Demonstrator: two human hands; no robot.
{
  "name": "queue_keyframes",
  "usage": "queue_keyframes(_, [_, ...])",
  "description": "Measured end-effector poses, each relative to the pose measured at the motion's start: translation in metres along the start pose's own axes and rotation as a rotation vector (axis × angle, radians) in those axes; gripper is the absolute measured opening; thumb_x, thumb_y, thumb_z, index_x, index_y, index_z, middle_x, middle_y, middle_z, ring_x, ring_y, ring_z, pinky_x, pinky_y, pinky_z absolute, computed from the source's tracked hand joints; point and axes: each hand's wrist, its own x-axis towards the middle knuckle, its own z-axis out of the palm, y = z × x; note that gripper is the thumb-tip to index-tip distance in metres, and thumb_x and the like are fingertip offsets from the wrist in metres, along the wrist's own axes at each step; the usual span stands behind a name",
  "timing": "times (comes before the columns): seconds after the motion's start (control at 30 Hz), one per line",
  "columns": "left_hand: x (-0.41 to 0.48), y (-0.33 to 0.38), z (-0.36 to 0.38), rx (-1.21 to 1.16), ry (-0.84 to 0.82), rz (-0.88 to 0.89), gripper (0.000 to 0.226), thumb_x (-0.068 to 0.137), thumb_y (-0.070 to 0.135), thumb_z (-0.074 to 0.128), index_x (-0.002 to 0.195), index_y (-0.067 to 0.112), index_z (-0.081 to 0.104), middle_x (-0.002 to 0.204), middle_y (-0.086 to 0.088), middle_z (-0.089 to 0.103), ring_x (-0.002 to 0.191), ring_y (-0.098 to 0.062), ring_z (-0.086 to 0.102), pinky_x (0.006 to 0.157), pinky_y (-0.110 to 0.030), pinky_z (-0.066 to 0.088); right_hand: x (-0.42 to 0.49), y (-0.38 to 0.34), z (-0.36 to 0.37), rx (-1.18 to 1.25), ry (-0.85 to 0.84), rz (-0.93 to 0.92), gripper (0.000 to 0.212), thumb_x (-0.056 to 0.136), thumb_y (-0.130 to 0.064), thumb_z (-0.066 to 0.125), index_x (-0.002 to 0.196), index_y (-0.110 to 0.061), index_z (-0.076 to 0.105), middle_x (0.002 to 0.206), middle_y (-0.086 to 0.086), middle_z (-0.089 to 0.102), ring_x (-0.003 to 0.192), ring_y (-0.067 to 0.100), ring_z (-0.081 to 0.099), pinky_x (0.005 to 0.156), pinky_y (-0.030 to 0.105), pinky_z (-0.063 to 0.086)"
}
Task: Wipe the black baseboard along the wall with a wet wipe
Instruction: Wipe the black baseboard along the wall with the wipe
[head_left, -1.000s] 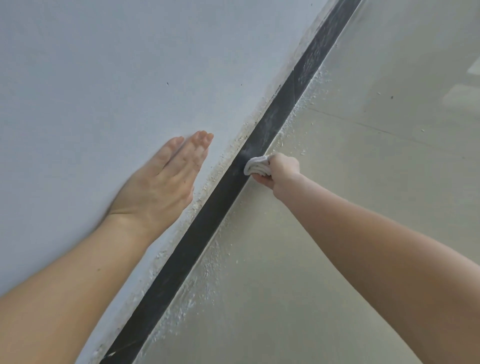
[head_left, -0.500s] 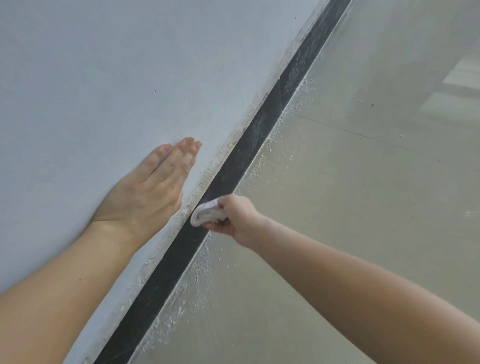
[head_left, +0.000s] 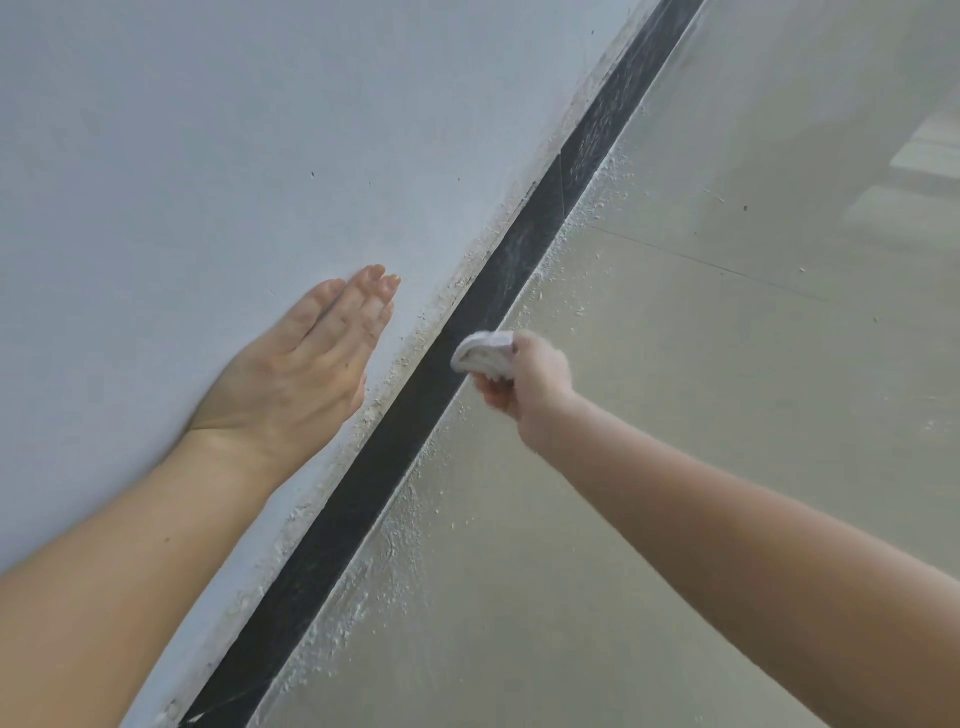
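The black baseboard (head_left: 395, 457) runs as a diagonal strip from the bottom left to the top right, between wall and floor. Its far stretch looks dusty and grey, the near stretch darker. My right hand (head_left: 524, 379) grips a folded white wet wipe (head_left: 480, 353) and presses it against the baseboard near the middle of the strip. My left hand (head_left: 306, 369) lies flat on the white wall just above the baseboard, fingers straight and together.
The white wall (head_left: 234, 156) fills the left and top. The pale glossy floor (head_left: 701, 364) fills the right, with white plaster crumbs (head_left: 395, 561) scattered along the baseboard's foot. The wall's lower edge is rough and flaking.
My right hand slid the wipe down the baseboard toward me, then back up along it. My left hand stayed flat on the wall.
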Motion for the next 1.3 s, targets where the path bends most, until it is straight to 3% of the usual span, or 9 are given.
queue_keyframes(0.1, [0.001,-0.001,0.001,-0.032,0.011,-0.007,0.060,0.094,0.024,0.019,0.145,-0.006,0.021,0.154,-0.018,0.020,0.143,-0.030,0.019,0.117,-0.042,0.003,-0.033,0.041,0.013,-0.252,-0.255,0.110,0.018,0.079,0.001,0.060,0.061,-0.003,0.059,0.072,0.016,0.057,0.058,0.021,0.048,0.052,0.027,0.037])
queue_keyframes(0.23, [0.002,0.000,0.001,-0.023,0.023,0.002,0.060,0.094,0.024,0.022,0.146,-0.006,0.021,0.154,-0.017,0.021,0.142,-0.029,0.020,0.117,-0.042,0.005,-0.049,0.088,0.044,-0.265,-0.455,0.398,0.025,0.094,-0.008,0.039,0.096,0.000,0.062,0.078,0.011,0.062,0.059,0.015,0.057,0.047,0.019,0.044])
queue_keyframes(0.37, [0.002,0.000,0.000,-0.008,0.017,-0.007,0.060,0.093,0.024,0.022,0.146,-0.005,0.023,0.154,-0.016,0.021,0.142,-0.029,0.020,0.117,-0.042,0.006,-0.050,0.081,0.054,-0.156,-0.498,0.444,0.027,0.095,-0.003,0.039,0.076,-0.007,0.057,0.078,0.009,0.057,0.063,0.015,0.054,0.057,0.019,0.044])
queue_keyframes(0.5, [0.003,0.000,0.000,0.003,0.018,-0.010,0.061,0.093,0.025,0.022,0.146,-0.005,0.022,0.154,-0.017,0.020,0.142,-0.030,0.020,0.116,-0.043,0.005,-0.030,0.039,0.042,-0.243,-0.433,0.289,0.037,0.089,0.012,0.043,0.059,-0.008,0.050,0.055,0.004,0.053,0.062,0.013,0.044,0.062,0.019,0.036])
queue_keyframes(0.63, [0.004,0.000,-0.001,0.015,0.023,-0.008,0.059,0.094,0.025,0.023,0.145,-0.005,0.023,0.154,-0.017,0.022,0.142,-0.030,0.021,0.116,-0.043,0.008,0.015,0.008,0.025,-0.257,-0.194,0.110,0.028,0.091,0.010,0.033,0.072,-0.005,0.048,0.043,0.014,0.054,0.049,0.019,0.055,0.047,0.023,0.045])
queue_keyframes(0.7, [0.003,-0.001,0.000,0.011,0.033,-0.011,0.059,0.095,0.025,0.022,0.145,-0.006,0.024,0.154,-0.017,0.022,0.142,-0.030,0.021,0.116,-0.043,0.008,0.032,-0.005,0.016,-0.070,-0.018,0.050,0.019,0.095,-0.002,0.037,0.085,-0.013,0.047,0.032,-0.001,0.054,0.033,0.006,0.056,0.040,0.017,0.048])
queue_keyframes(0.83, [0.003,-0.002,-0.002,0.023,0.009,0.005,0.059,0.095,0.025,0.018,0.146,-0.005,0.022,0.154,-0.017,0.020,0.142,-0.030,0.019,0.117,-0.043,0.007,0.043,-0.009,0.001,0.175,0.215,0.000,0.027,0.090,-0.006,0.039,0.107,-0.003,0.060,0.063,0.008,0.066,0.030,0.008,0.055,0.037,0.015,0.045])
queue_keyframes(1.0, [0.004,0.000,-0.003,-0.069,-0.031,-0.012,0.060,0.093,0.024,0.022,0.144,-0.007,0.025,0.153,-0.018,0.022,0.142,-0.031,0.020,0.117,-0.043,0.005,0.009,0.023,0.015,-0.362,-0.064,0.067,0.018,0.081,-0.014,0.052,0.088,-0.003,0.065,0.069,0.011,0.062,0.050,0.019,0.053,0.048,0.020,0.043])
queue_keyframes(1.3, [0.051,0.000,0.001,-0.197,-0.039,-0.042,0.059,0.092,0.025,0.023,0.142,-0.006,0.033,0.152,-0.018,0.026,0.141,-0.030,0.022,0.116,-0.042,0.003,0.048,0.005,0.015,-0.181,-0.095,0.096,0.017,0.091,0.002,0.043,0.099,-0.004,0.057,0.070,0.009,0.056,0.041,0.009,0.058,0.043,0.018,0.050])
